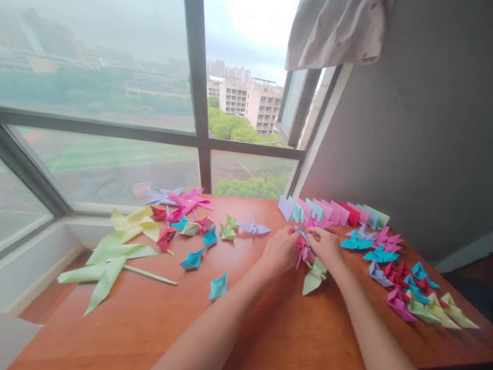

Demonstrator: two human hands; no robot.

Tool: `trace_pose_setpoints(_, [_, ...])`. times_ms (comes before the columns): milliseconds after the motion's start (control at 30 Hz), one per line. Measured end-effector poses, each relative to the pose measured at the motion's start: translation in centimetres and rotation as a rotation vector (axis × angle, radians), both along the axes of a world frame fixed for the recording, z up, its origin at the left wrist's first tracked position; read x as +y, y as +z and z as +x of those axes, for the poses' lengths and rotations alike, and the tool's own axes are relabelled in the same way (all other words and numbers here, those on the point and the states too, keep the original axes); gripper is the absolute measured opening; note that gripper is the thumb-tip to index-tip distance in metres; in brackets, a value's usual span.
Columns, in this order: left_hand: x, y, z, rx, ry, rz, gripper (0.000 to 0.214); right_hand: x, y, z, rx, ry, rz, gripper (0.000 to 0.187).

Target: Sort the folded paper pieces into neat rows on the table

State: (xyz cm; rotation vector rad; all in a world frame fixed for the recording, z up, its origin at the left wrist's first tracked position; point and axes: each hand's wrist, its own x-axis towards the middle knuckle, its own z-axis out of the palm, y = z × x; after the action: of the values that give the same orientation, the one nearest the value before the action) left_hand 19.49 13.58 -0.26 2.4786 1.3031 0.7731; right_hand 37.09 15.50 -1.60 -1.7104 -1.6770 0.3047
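A wide window (108, 78) looks out over hazy buildings and trees, with a pale curtain (338, 25) bunched at the top of the grey wall on the right. Below it stands a reddish wooden desk (258, 337) strewn with coloured origami.

Both hands meet near the middle of the desk. The left hand (279, 251) and the right hand (325, 246) are both pinched narrow on a small pink paper piece (302, 250), which sits between their fingertips just above the desk top. How far it is folded is too small to tell. A light green folded piece (315, 276) lies just under the right hand, touching or nearly touching it.

Behind the hands, a row of folded papers (335, 212) in pastel colours and red stands along the desk's far edge. To the right lies a heap of small folded pieces (414, 291) in blue, red, purple and yellow-green. To the left are a lavender paper crane (254, 227), a pink pinwheel (189, 200), two loose blue pieces (218, 287), and a large light green pinwheel (108, 259) on a stick at the desk's left edge.
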Motion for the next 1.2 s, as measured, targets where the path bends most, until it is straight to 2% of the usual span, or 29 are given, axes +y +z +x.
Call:
trace_pose_setpoints(100, [-0.7,1.2,-2.3,-0.012,0.036,0.025,0.013,-0.4,1.0,-2.5,0.13,0.052,-0.01,0.024])
trace_pose_setpoints(200, [-1.1,3.2,-5.7,-0.038,0.102,0.063,0.015,-0.1,2.5,-5.9,0.273,0.124,-0.023,0.026])
trace_pose_setpoints(433, [-1.4,7.7,-16.9,-0.078,0.372,0.153,0.02,2.4,7.3,-18.0,0.578,0.35,-0.093,0.027])
trace_pose_setpoints(567, [-2.5,8.5,-22.8,-0.084,0.56,0.176,0.025,2.5,8.8,-24.3,0.686,0.558,-0.166,0.022])
trace_pose_setpoints(667, [-3.6,8.3,-25.6,-0.092,0.656,0.173,0.028,2.0,8.8,-26.4,0.7,0.673,-0.2,0.025])
trace_pose_setpoints(733, [-4.3,7.8,-26.4,-0.102,0.686,0.173,0.031,1.8,8.4,-26.0,0.687,0.687,-0.203,0.027])
trace_pose_setpoints(833, [-4.9,6.9,-26.0,-0.13,0.68,0.172,0.032,1.4,7.5,-22.7,0.654,0.639,-0.192,0.028])
trace_pose_setpoints(900, [-5.3,6.4,-25.0,-0.154,0.637,0.159,0.031,0.8,6.8,-19.1,0.598,0.572,-0.174,0.03])
trace_pose_setpoints(1033, [-6.1,5.6,-21.9,-0.168,0.499,0.102,0.028,-1.5,5.1,-10.1,0.397,0.355,-0.127,0.032])
trace_pose_setpoints(1133, [-6.9,4.9,-18.9,-0.146,0.379,0.086,0.025,-4.6,3.3,-3.7,0.211,0.223,-0.135,0.033])
trace_pose_setpoints(1200, [-7.7,4.3,-16.8,-0.112,0.297,0.079,0.026,-7.2,1.9,-0.5,0.148,0.148,-0.187,0.04])
